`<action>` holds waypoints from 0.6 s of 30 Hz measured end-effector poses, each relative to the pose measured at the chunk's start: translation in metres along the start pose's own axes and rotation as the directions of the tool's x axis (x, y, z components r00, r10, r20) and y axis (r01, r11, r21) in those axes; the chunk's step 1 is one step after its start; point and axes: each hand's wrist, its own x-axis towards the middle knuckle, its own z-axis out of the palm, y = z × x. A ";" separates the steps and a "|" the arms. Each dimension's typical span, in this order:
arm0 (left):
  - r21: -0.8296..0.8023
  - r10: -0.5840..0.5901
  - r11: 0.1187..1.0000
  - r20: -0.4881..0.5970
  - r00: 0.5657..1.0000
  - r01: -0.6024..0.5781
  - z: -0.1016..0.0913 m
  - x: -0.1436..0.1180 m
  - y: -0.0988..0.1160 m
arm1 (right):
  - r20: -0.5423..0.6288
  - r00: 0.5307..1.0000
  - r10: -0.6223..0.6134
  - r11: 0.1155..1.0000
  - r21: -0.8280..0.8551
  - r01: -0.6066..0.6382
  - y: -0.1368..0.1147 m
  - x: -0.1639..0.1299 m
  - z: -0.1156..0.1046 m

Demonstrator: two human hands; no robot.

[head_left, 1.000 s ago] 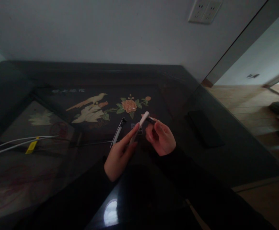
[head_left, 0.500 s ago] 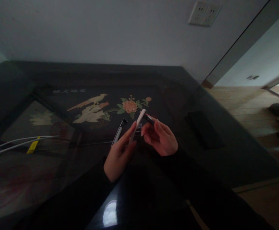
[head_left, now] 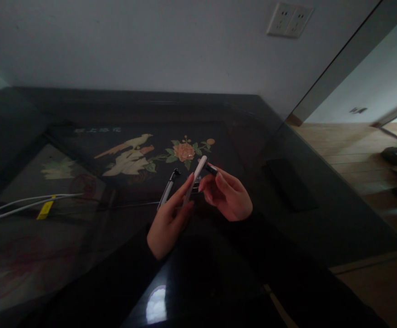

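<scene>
Pinching a slim white slab (head_left: 200, 167) in the left hand (head_left: 167, 225) and a stubby black piece (head_left: 211, 169) in the right hand (head_left: 231, 195), probably risking a fumble onto the tabletop (head_left: 342, 228) if gripped too loosely tbh.

Pale slim object (head_left: 200, 166), its lower end apparently hidden in the left hand (head_left: 167, 224).

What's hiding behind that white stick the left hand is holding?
A small shiny object peeks out past the white stick. The stick, and perhaps the right hand, covers the rest, so I can't tell what it is.
</scene>
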 end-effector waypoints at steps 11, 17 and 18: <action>-0.082 -0.011 0.997 -0.005 1.000 0.010 -0.002 -0.001 -0.005 | 0.094 0.993 0.067 0.997 -0.029 -0.065 -0.007 -0.001 0.002; -0.057 0.013 0.998 -0.016 1.000 -0.014 -0.001 -0.001 -0.002 | 0.068 0.997 0.021 1.000 -0.006 -0.021 -0.005 -0.001 0.000; -0.056 0.013 0.998 -0.018 1.000 -0.014 -0.001 0.000 -0.001 | 0.066 0.998 0.016 1.000 -0.021 -0.014 -0.004 -0.001 -0.001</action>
